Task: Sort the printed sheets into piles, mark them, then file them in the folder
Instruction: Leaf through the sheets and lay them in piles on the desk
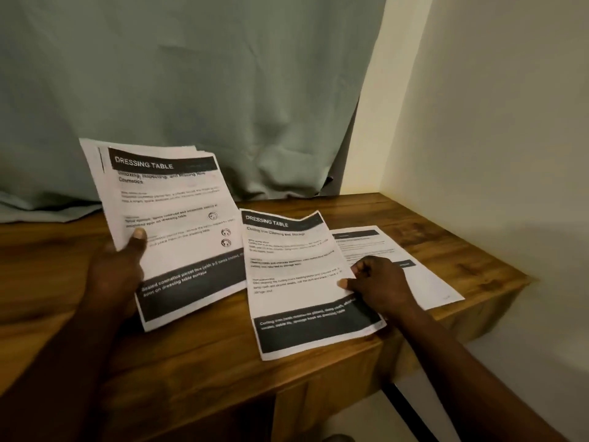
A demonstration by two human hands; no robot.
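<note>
My left hand (118, 269) grips a stack of printed sheets (178, 218) headed "DRESSING TABLE", tilted up above the wooden table (223, 339), thumb on the top page. My right hand (379, 285) pinches the right edge of a single "DRESSING TABLE" sheet (299, 282) that lies near the table's front edge, its upper part slightly lifted. To the right of it, another printed sheet (408, 266) lies flat on the table, partly under my right hand. No folder or marker is in view.
A green curtain (191, 90) hangs behind the table and bunches onto its back left. A cream wall (494, 122) closes off the right side. The table's right edge (497, 301) drops to a pale floor.
</note>
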